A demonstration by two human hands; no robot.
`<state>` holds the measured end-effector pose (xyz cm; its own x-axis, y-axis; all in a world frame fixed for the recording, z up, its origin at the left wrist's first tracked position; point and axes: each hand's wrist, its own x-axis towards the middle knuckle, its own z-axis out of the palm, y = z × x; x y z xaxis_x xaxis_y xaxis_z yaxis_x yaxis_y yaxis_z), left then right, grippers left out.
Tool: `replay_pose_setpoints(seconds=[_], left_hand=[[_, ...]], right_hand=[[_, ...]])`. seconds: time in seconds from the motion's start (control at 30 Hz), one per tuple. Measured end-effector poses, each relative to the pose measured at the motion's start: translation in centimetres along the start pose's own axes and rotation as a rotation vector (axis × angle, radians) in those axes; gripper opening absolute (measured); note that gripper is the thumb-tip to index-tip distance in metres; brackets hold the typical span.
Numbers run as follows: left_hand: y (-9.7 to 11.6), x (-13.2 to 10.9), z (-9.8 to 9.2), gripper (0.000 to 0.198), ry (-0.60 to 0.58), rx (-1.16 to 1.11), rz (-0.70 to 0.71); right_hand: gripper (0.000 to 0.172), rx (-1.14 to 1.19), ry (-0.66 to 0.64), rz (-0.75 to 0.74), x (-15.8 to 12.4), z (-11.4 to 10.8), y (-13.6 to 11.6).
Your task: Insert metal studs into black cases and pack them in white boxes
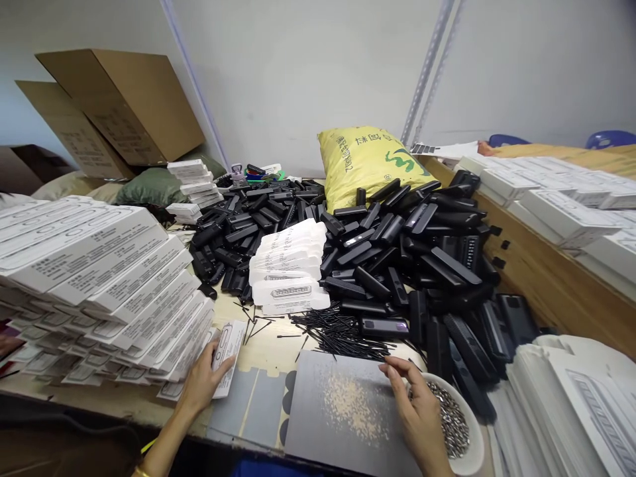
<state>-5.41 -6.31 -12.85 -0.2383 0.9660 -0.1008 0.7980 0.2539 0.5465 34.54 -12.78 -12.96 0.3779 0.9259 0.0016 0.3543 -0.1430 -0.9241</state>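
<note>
My left hand (203, 379) is closed around a slim white printed box (230, 351), thumb across its front, beside a tall stack of similar white boxes (124, 291). Above a grey board (311, 397) dusted with pale crumbs, my right hand (417, 407) has its thumb and index finger drawn together. Whatever lies between those fingertips is too small to make out. Just beyond them spreads a heap of thin black sticks (338, 331). Partly behind the right hand stands a white bowl (477, 440) of small shiny metal pieces (453, 424).
Black plastic devices (377, 252) are piled across the middle, with flat white box blanks (291, 271) fanned in front. A yellow sack (368, 162) leans behind. White trays (571, 397) and a wooden partition (546, 271) are at right; cardboard cartons (134, 106) stand back left.
</note>
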Motion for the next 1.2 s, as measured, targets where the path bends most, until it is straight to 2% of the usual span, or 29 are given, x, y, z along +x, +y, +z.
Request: replay_pose_setpoints(seconds=[0.1, 0.33, 0.87, 1.0, 1.1, 1.2], left_hand=[[-0.7, 0.6, -0.4, 0.053, 0.009, 0.017, -0.004], [-1.3, 1.9, -1.3, 0.062, -0.011, 0.078, -0.080], [-1.9, 3.7, -1.9, 0.064, 0.005, 0.148, -0.067], [-1.9, 3.7, -1.8, 0.060, -0.010, 0.180, -0.065], [-1.8, 3.8, -1.4, 0.054, 0.017, 0.201, -0.016], [-1.6, 3.6, -0.7, 0.056, 0.043, 0.264, -0.001]], right_hand=[[0.035, 0.000, 0.002, -0.003, 0.0, -0.1, -0.1], [0.036, 0.002, 0.012, 0.000, 0.0, 0.0, -0.2], [0.039, -0.011, 0.045, 0.037, 0.2, -0.7, 1.6], [0.040, -0.011, 0.054, 0.021, 0.2, -0.8, 1.6], [0.040, -0.017, 0.053, 0.020, 0.3, -0.8, 1.7], [0.041, -0.012, 0.018, 0.022, 0.5, -0.6, 2.2]])
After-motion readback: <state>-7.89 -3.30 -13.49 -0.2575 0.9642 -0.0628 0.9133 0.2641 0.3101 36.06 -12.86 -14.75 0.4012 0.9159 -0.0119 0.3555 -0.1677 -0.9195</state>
